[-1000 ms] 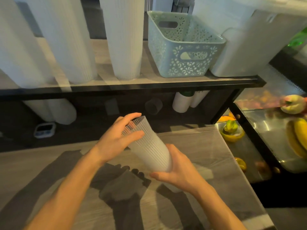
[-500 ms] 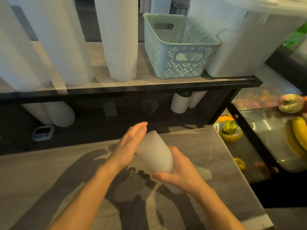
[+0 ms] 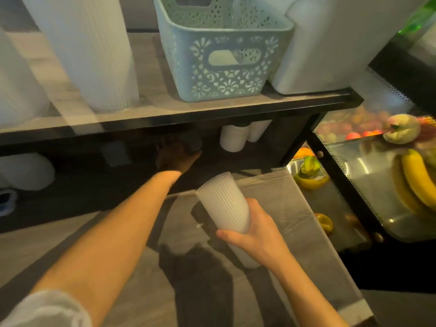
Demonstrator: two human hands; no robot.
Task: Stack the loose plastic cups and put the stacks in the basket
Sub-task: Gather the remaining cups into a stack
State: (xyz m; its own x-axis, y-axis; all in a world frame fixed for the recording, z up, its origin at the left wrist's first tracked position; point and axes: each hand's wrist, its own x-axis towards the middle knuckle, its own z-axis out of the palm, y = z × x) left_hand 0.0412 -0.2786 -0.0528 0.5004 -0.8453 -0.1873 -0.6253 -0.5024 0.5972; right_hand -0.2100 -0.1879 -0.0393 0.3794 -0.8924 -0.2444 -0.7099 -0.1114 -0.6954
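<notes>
My left hand (image 3: 178,159) reaches into shadow under the shelf (image 3: 212,112) toward a dark loose cup (image 3: 191,143), grip indiscernible, while my right hand (image 3: 256,230) grips the ribbed stack (image 3: 224,204), tilted up-left, below the basket (image 3: 221,50).

No readable text, labels or numbers anywhere in view.

The ribbed cup stack (image 3: 224,206) held in the right hand (image 3: 257,232) carries no print, and the pale blue basket (image 3: 221,67) on the shelf above and beyond that hand bears only a cut-out floral pattern, no lettering. The small device (image 3: 7,200) at the far left edge, well to the left of the left hand (image 3: 177,156), is too blurred to read.
</notes>
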